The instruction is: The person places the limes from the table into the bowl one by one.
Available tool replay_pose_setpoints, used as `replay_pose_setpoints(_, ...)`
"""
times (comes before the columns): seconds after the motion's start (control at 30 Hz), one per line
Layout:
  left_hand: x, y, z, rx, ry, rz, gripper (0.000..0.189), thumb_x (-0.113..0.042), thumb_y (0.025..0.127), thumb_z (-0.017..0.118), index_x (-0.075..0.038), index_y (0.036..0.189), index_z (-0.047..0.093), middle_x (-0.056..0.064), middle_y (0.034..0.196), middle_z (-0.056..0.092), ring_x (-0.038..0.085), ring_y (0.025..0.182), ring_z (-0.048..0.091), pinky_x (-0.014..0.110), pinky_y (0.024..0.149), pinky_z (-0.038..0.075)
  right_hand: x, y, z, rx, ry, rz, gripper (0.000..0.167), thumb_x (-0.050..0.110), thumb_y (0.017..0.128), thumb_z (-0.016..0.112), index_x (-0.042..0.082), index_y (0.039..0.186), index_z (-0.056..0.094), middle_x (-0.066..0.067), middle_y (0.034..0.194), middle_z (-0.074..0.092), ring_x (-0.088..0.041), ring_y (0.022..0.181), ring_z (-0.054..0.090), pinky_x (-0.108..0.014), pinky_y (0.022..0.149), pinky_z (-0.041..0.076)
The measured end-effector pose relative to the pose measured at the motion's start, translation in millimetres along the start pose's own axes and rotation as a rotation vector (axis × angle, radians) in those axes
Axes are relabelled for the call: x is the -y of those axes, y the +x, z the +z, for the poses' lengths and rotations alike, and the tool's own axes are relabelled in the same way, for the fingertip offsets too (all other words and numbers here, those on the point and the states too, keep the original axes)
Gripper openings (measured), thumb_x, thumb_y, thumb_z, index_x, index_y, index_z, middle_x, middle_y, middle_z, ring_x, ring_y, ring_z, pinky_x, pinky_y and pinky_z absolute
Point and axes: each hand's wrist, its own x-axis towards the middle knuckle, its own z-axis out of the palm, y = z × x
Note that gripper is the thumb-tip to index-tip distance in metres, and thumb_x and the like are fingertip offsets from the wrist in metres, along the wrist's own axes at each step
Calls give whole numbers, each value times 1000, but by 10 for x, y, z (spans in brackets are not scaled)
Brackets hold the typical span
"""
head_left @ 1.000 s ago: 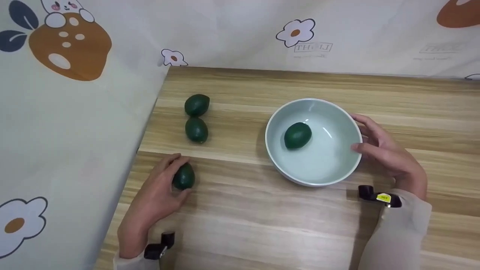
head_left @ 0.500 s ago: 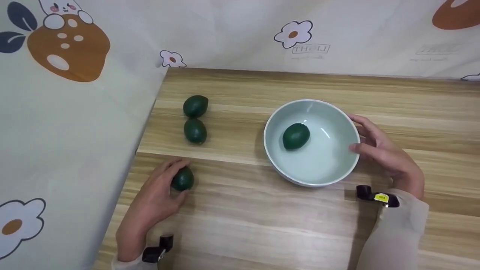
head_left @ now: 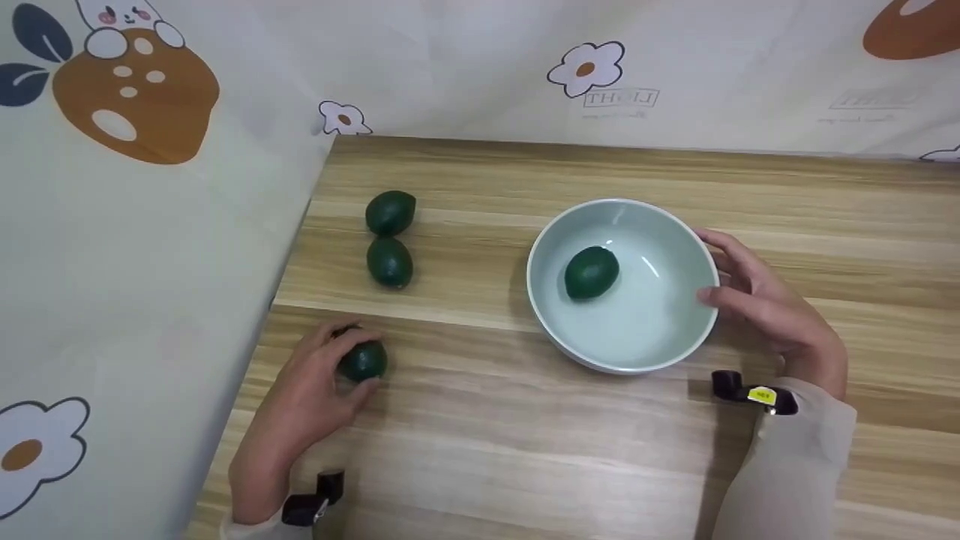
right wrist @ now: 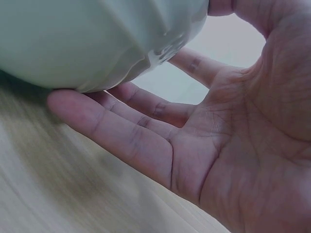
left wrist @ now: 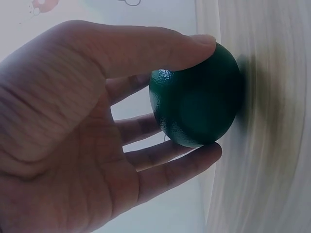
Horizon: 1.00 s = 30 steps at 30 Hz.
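My left hand (head_left: 311,394) holds a dark green lime (head_left: 364,361) near the left edge of the wooden table. In the left wrist view, the thumb lies along one side of this lime (left wrist: 197,104) and the fingers are on the other, with the tabletop close beside it. A pale green bowl (head_left: 637,337) stands right of centre, with one lime (head_left: 592,273) inside it. My right hand (head_left: 780,315) grips the bowl's right side, thumb at the rim. The right wrist view has its fingers (right wrist: 116,131) against the outer wall of the bowl (right wrist: 87,43).
Two more limes, a far one (head_left: 391,213) and a nearer one (head_left: 390,262), touch each other on the wooden table (head_left: 480,450) beyond my left hand. A patterned cloth (head_left: 450,67) hangs along the back and the left side.
My left fingers and the lime in them have shifted very slightly towards me. The view has drifted a little. Bowl, right hand and the other limes keep their places.
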Motion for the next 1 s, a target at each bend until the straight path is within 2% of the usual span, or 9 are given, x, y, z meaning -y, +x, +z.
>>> replay_pose_setpoints(0.27,6,2,4,-10,-9,-31,56,-9,85,88,-24,136,70,13,145,58,38,135,58,59,107,53,9,3,-2,-5,-34,9,69,-5,96,61,20,158,44,2,144,60,-13,118,68,-29,87,63)
replay_pose_setpoints(0.6,1,14,-28,-8,-6,-60,55,-13,85,89,-25,135,70,13,142,59,38,132,59,60,106,52,13,-17,3,-3,38,-12,69,-10,97,58,19,158,45,-1,143,61,-15,117,69,-30,86,64)
replay_pose_setpoints(1.0,35,2,-39,17,8,-96,55,-18,87,87,-25,138,68,14,141,58,38,131,59,61,106,52,21,-5,10,-7,-3,2,70,-8,97,60,20,158,45,2,142,61,-13,117,69,-28,87,63)
